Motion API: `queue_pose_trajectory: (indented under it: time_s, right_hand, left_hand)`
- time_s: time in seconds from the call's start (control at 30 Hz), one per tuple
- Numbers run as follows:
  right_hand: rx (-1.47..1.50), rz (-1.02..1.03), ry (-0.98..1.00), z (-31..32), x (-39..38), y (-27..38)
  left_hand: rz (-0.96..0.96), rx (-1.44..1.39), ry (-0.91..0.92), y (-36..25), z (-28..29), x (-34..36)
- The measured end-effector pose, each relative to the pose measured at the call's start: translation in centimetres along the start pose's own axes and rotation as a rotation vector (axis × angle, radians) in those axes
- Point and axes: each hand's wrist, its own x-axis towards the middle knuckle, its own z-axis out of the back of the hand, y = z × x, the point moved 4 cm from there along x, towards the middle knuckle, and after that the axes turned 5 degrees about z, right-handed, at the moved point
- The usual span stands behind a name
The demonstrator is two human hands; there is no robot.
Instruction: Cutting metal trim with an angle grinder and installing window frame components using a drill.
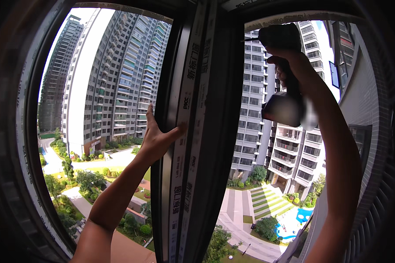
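Observation:
A dark window mullion (186, 144), partly covered with printed protective film, runs upright through the middle of the view. My left hand (156, 139) is spread at its left side, the thumb laid across the film and one finger stretched upward; the other fingers are mostly hidden. On the right, my raised right hand (284, 65) is wrapped around the grip of a dark cordless drill (281, 37). Its thin bit points left toward the mullion, with the tip close to the edge of the dark frame. The drill's battery base (283, 109) hangs below my hand.
A curved-looking outer window frame (24, 144) borders the left opening. Far below, beyond both openings, lie garden paths, trees (90, 179) and a blue play area (303, 215). Tall apartment buildings (123, 74) stand opposite. A tiled outer wall (366, 92) rises at the right.

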Motion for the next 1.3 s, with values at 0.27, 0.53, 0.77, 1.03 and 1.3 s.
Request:
queue_pose_trajectory:
  time_s: [0.27, 0.53, 0.77, 1.03, 1.3]
  right_hand:
    - [-0.015, 0.056, 0.035, -2.1, 2.7, -0.2]
    - [-0.097, 0.029, 0.040, -1.7, 2.7, 0.7]
    - [-0.092, 0.053, 0.042, -1.4, 2.9, 0.3]
    - [-0.106, 0.049, 0.049, -1.2, 2.4, 0.8]
    - [-0.210, 0.093, 0.119, -0.8, 3.5, 1.2]
  left_hand:
    - [0.003, 0.046, -0.023, 0.1, 0.1, -0.2]
    - [0.030, 0.011, -0.001, -0.1, 0.0, -0.4]
    - [0.014, 0.018, -0.020, -0.6, 0.0, -0.4]
    - [0.013, 0.039, -0.024, -1.0, -0.1, -0.6]
    - [0.011, 0.004, -0.010, -0.9, -0.2, -0.6]
